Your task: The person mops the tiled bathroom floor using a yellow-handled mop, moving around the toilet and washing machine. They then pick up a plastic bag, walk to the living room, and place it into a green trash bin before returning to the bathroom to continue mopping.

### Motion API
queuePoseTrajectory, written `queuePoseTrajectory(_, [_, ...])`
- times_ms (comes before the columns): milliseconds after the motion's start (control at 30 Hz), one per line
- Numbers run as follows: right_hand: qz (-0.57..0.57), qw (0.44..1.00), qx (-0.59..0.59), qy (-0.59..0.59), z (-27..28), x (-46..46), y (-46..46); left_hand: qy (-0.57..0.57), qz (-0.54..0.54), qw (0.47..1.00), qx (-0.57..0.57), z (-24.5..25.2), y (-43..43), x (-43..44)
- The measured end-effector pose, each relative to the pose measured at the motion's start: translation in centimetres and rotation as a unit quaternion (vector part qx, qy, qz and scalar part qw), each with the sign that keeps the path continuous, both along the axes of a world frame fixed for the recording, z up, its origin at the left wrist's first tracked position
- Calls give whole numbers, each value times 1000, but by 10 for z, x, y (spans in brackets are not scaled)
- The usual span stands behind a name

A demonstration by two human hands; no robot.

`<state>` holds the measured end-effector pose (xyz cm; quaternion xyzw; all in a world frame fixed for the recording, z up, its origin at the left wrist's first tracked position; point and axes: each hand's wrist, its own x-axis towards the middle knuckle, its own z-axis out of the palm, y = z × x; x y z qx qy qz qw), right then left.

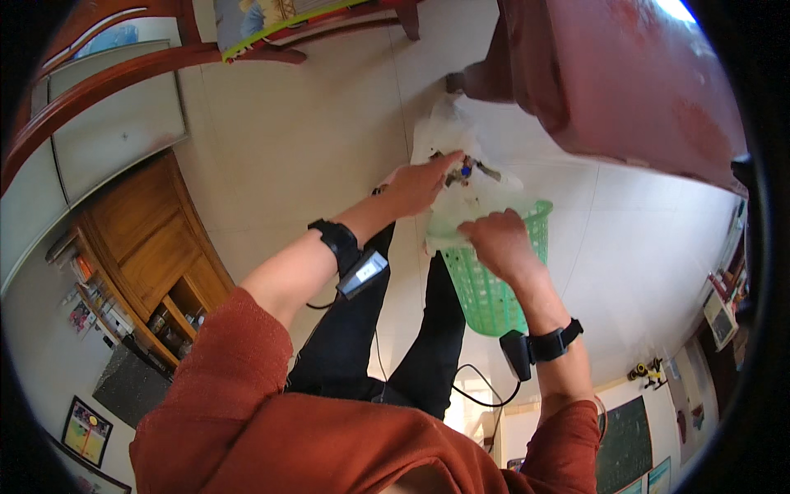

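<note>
A green perforated plastic basket (494,290) stands tilted in view over the pale floor, before my legs. A translucent white plastic bag (450,133) spreads above and over its rim, with small dark scraps and a bright blue bit in it. My left hand (419,185) lies against the bag, its fingers stretched toward the scraps; whether it grips the plastic is unclear. At the basket's rim, my right hand (500,241) is closed on the bag's lower part. Each wrist wears a black strap with a small device and cable.
A reddish-brown polished piece of furniture (623,80) fills the upper right, its foot close beyond the bag. A wooden chair with a patterned cushion (265,18) stands at the top. Left are a wooden cabinet (145,234) and pale panels (117,123).
</note>
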<state>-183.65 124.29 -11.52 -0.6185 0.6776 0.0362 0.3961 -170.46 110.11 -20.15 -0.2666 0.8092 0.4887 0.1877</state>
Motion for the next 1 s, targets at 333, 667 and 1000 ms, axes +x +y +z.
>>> queuePoseTrajectory(333, [-111,992,-27,-51,20,-10,56,56,40,994,82,-3,-1,-1])
queuePoseTrajectory(667, [-209,973,-93,-34,17,2,129,47,131,981,136,0,-1,-8])
queuePoseTrajectory(1000, [-229,965,-99,82,68,6,209,110,262,936,206,-11,-6,-14])
